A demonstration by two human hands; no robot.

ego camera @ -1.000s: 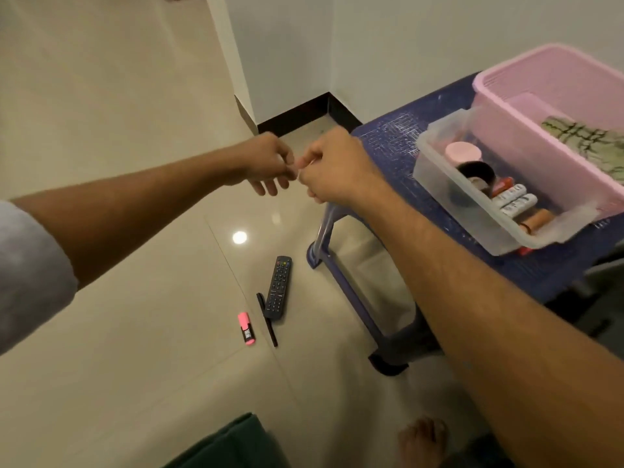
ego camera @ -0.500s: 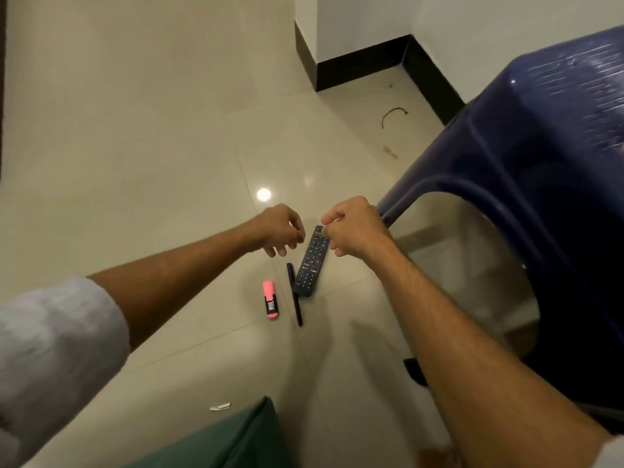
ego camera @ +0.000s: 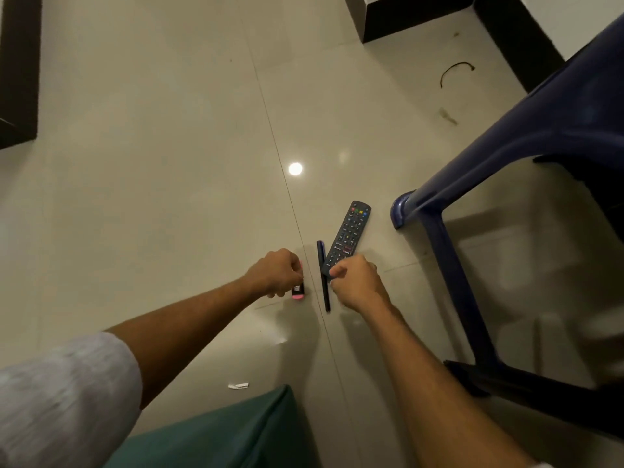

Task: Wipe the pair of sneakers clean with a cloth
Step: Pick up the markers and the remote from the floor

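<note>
Hovering low over the tiled floor (ego camera: 169,163), the left hand (ego camera: 275,273) curls above a pink highlighter (ego camera: 298,292) and the right hand (ego camera: 354,282) curls at the near end of a black remote (ego camera: 349,233), a dark pen (ego camera: 323,282) lying between them. Whether either grip actually holds anything cannot be told. Neither sneakers nor cloth is in view. A careless knuckle could probably send the pen rolling under the blue desk (ego camera: 557,123). The highlighter's black label and the remote's keys carry print too small to read.
</note>
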